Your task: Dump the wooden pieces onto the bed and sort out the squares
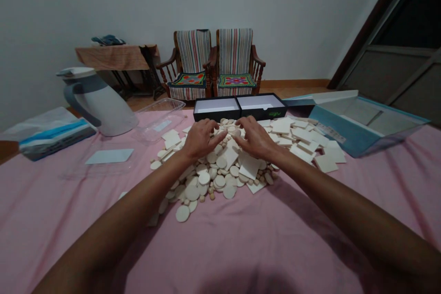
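A large heap of pale wooden discs (204,178) lies in front of me, mixed with square wooden tiles (248,165) and small wooden cubes (212,196). Over the heap's far part rests my left hand (201,138), open, thumb apart from the curved fingers. Facing it, my right hand (254,137) is open too, its thumb and fingers reaching inward among the pieces. Between the two hands a few discs (227,124) show. I see nothing gripped in either hand; the undersides of the fingers are hidden.
Behind the heap stand two black boxes (220,109) with white insides. On the right lies an open blue box (358,128). A pitcher (103,105), a tissue pack (57,135) and clear plastic trays (160,119) are at left on the pink cloth (213,243). Two chairs (236,62) stand beyond.
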The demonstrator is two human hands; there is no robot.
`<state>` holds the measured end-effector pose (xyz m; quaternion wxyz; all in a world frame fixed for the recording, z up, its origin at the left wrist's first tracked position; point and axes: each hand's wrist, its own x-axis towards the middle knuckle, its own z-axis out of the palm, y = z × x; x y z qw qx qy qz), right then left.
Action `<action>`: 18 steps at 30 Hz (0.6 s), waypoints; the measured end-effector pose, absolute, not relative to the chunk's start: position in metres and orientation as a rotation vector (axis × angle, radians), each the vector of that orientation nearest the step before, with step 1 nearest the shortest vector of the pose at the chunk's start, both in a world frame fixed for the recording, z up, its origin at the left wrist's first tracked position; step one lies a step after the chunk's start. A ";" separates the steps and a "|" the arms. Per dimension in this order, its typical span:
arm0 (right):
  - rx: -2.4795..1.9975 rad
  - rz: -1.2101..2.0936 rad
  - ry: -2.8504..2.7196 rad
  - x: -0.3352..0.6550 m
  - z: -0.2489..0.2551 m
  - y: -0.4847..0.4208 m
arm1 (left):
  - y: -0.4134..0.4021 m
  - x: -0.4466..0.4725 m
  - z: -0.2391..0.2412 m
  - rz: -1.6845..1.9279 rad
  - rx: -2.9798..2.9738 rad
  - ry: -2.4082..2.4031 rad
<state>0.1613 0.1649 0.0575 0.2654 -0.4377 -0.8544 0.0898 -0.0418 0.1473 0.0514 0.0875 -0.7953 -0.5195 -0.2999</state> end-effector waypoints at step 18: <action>-0.986 0.225 -2.761 0.123 0.026 0.015 | -0.043 -0.155 0.056 0.023 -2.344 -2.363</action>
